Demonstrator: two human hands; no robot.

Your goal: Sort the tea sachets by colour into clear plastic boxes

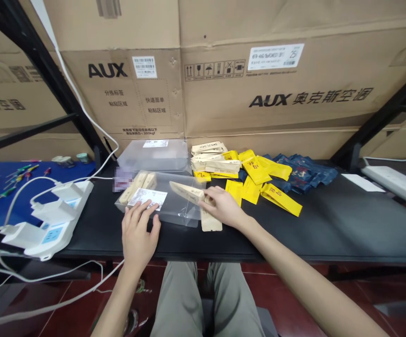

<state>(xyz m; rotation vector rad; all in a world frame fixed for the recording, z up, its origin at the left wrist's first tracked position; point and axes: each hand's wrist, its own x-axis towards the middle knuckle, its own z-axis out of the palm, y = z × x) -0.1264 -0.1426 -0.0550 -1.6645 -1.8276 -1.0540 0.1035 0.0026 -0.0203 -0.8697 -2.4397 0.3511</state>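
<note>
A see-through plastic pouch [175,213] lies on the black table, with beige packets [133,189] inside its left end and a white label [150,199] on top. My left hand [140,229] rests on the pouch's near left part, fingers stretched out over the label's lower edge. My right hand [224,206] pinches a slim beige packet [187,192] at the pouch's right end; its tip points left over or inside the pouch, I cannot tell which. Below that hand a second beige packet [212,222] hangs or lies by the pouch's edge; whether I hold it too is hidden.
Behind lie another clear pouch [154,157], a pile of beige packets [213,161], yellow packets [255,171] and dark blue packets [301,173]. White power strips stand left [59,224] and right [399,180], with loose cables at left. Cardboard [217,107] walls the back.
</note>
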